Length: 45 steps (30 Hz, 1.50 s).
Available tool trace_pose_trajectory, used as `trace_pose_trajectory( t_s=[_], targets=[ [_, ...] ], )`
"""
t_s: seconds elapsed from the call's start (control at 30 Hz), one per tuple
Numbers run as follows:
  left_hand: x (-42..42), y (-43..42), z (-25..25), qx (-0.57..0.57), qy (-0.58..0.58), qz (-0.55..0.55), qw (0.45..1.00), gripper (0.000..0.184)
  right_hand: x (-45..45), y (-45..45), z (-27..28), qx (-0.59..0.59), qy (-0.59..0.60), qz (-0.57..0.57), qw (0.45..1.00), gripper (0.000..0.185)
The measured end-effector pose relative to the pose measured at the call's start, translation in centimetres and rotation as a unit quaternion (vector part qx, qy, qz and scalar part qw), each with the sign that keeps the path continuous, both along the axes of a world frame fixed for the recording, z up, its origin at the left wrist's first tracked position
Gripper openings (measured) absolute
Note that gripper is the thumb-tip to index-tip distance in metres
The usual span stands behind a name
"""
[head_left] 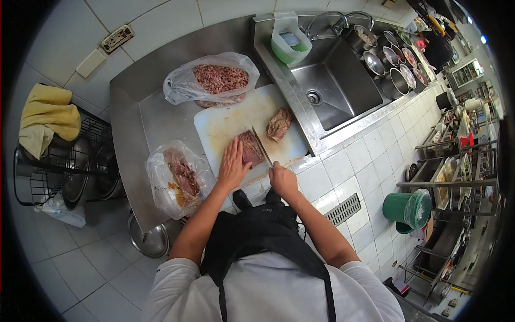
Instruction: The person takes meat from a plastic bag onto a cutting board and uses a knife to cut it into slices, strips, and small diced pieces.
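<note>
On a white cutting board (212,129) lies a block of brown meat (250,149). My left hand (233,163) rests flat on its left side, fingers stretched out. My right hand (283,180) is closed around the handle of a knife (262,144), whose blade stands along the right edge of the block. A second chunk of meat (279,124) sits on the board to the right, apart from the knife. Behind the board is a clear plastic bag of chopped meat (221,78). Left of the board, another plastic bag (161,177) lies open with meat pieces (185,180) in it.
A steel sink (338,80) with a faucet adjoins the counter at right, with a plastic container (290,45) at its corner. Several metal pots (395,83) stand beyond it. A wire rack (48,172) with a yellow cloth (51,112) is at left; a green bin (399,206) stands right.
</note>
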State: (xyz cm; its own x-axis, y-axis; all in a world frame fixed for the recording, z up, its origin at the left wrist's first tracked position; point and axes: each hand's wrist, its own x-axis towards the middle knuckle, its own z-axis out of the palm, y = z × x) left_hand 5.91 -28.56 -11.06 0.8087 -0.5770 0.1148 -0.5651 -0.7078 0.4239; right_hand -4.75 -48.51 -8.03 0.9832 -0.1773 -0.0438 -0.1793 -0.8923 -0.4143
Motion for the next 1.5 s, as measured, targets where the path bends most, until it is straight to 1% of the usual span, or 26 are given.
trace_pose_trajectory(
  t_s=[0.17, 0.27, 0.33, 0.43, 0.5, 0.53, 0.57, 0.6, 0.63, 0.67, 0.73, 0.8, 0.83, 0.87, 0.9, 0.97, 1.03, 1.1, 1.13, 1.17, 1.2, 1.23, 1.3, 1.4, 1.43, 1.5],
  targets=[
    [-0.4, -0.8, -0.9, 0.02, 0.003, 0.01, 1.0, 0.091, -0.1, 2.1, -2.1, -0.057, -0.021, 0.047, 0.997, 0.013],
    [-0.4, -0.5, -0.5, 0.023, -0.005, 0.026, 0.999, 0.089, 0.2, 0.9, -1.2, -0.045, -0.004, 0.033, 0.998, 0.015],
    [-0.6, -1.0, 2.8, 0.007, -0.004, 0.055, 0.998, 0.084, 0.2, -0.5, -0.9, 0.018, 0.01, -0.005, 1.0, 0.022],
    [-0.5, -3.1, 13.0, -0.115, 0.06, 0.041, 0.991, 0.068, -0.8, -2.4, -1.8, 0.089, 0.023, -0.039, 0.995, 0.026],
    [-1.6, -4.5, 24.3, -0.209, 0.207, -0.04, 0.955, 0.051, -1.8, -4.4, -6.0, 0.1, -0.064, 0.029, 0.992, 0.024],
    [-2.7, -5.2, 30.1, -0.216, 0.202, -0.1, 0.95, 0.042, -2.1, -5.1, -7.5, 0.106, -0.108, 0.067, 0.986, 0.024],
    [-4.0, -5.9, 33.9, -0.251, 0.158, -0.175, 0.939, 0.039, -1.5, -3.9, -4.5, 0.077, -0.038, -0.027, 0.996, 0.027],
    [-5.1, -6.7, 37.0, -0.305, 0.06, -0.274, 0.91, 0.037, -0.7, -2.3, -0.8, 0.041, 0.046, -0.12, 0.991, 0.03],
    [-5.8, -7.3, 40.4, -0.265, 0.069, -0.325, 0.905, 0.03, 0.1, -0.8, 3.0, 0.006, 0.134, -0.199, 0.971, 0.034],
    [-6.5, -8.0, 43.8, -0.225, 0.079, -0.375, 0.896, 0.024, -1.5, -4.3, -2.7, 0.075, 0.084, 0.001, 0.994, 0.036],
    [-6.8, -8.5, 48.3, -0.193, 0.089, -0.417, 0.883, 0.012, -1.0, -3.8, -1.1, 0.104, 0.074, 0.002, 0.992, 0.034],
    [-6.9, -9.7, 51.5, -0.157, 0.091, -0.472, 0.862, 0.017, -1.1, -4.9, -3.0, 0.148, 0.115, -0.009, 0.982, 0.034],
    [-7.1, -10.2, 52.4, -0.152, 0.113, -0.459, 0.868, 0.018, -1.1, -5.0, -2.4, 0.142, 0.114, 0.002, 0.983, 0.034],
    [-7.4, -10.8, 53.2, -0.146, 0.134, -0.444, 0.874, 0.018, -1.2, -5.5, -4.0, 0.091, 0.064, 0.036, 0.993, 0.032],
    [-8.1, -10.5, 53.4, -0.151, 0.178, -0.383, 0.894, 0.013, -1.2, -5.9, -4.0, 0.119, 0.073, 0.029, 0.99, 0.032],
    [-8.0, -9.3, 51.9, -0.196, 0.218, -0.274, 0.916, 0.01, -1.2, -5.9, -4.0, 0.15, 0.087, 0.022, 0.985, 0.033],
    [-6.0, -7.3, 46.7, -0.273, 0.202, -0.2, 0.919, 0.027, -1.2, -6.0, -4.5, 0.172, 0.099, 0.003, 0.98, 0.032],
    [-3.1, -6.2, 42.4, -0.275, 0.158, -0.097, 0.943, 0.029, -0.8, -6.6, -4.1, 0.181, 0.1, 0.008, 0.978, 0.03],
    [-1.5, -5.8, 39.5, -0.234, 0.179, -0.022, 0.955, 0.028, -0.2, -6.9, -3.3, 0.168, 0.085, 0.029, 0.982, 0.028],
    [-0.4, -4.9, 34.6, -0.155, 0.146, 0.026, 0.977, 0.029, 0.0, -7.0, -2.5, 0.16, 0.074, 0.033, 0.984, 0.026],
    [0.6, -3.6, 27.9, -0.112, 0.136, 0.044, 0.983, 0.037, 0.4, -6.7, -1.0, 0.156, 0.065, 0.036, 0.985, 0.025],
    [1.2, -3.0, 22.2, -0.027, 0.146, 0.059, 0.987, 0.051, 0.6, -6.5, 0.7, 0.149, 0.056, 0.037, 0.987, 0.025],
    [1.4, -2.7, 11.5, 0.069, 0.046, 0.05, 0.995, 0.077, 0.9, -6.0, 1.7, 0.132, 0.032, 0.046, 0.99, 0.022],
    [1.5, -4.6, 6.3, 0.117, 0.058, 0.028, 0.991, 0.101, 1.4, -4.8, 2.8, 0.109, -0.015, 0.054, 0.992, 0.021],
    [1.5, -5.1, 5.6, 0.108, 0.084, 0.014, 0.99, 0.115, 1.6, -4.2, 3.0, 0.083, -0.027, 0.06, 0.994, 0.017],
    [1.7, -5.8, 4.3, 0.132, 0.077, -0.002, 0.988, 0.118, 1.7, -3.2, 3.4, 0.074, -0.04, 0.052, 0.995, 0.016]
  ],
)
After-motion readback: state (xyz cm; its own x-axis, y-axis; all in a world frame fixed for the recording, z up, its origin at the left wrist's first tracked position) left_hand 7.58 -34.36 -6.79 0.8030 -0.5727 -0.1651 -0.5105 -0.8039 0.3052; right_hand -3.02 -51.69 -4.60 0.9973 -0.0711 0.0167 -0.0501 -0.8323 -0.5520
